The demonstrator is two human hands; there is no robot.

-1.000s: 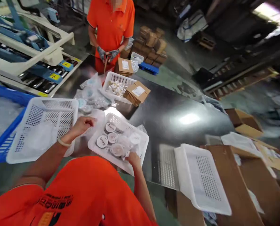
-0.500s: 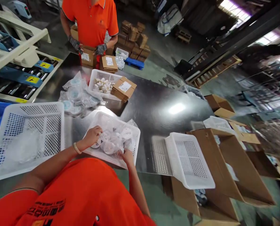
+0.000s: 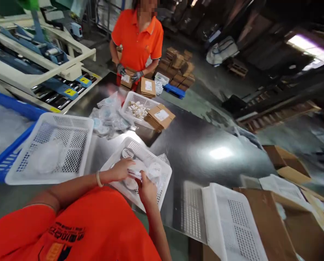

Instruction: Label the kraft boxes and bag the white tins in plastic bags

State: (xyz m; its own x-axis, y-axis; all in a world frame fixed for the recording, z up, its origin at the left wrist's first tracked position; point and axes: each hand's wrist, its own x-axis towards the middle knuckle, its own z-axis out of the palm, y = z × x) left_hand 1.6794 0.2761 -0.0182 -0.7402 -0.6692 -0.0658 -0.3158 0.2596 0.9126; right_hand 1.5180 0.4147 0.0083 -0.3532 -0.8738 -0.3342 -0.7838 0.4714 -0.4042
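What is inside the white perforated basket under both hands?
Inside: a lettered white disc, other discs and clear plastic. The left hand, right hand and held white item hide anything beneath.

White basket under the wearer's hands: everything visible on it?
The white basket looks like moulded plastic: roughly rectangular, with rounded corners, a smooth rim and rows of small holes. It stands upright, open side up, on the shiny dark table, near the edge by the wearer. Inside lie a white disc with dark lettering, other round pieces and clear plastic. The left hand and right hand hold a white item over it; whether either touches the basket is unclear.
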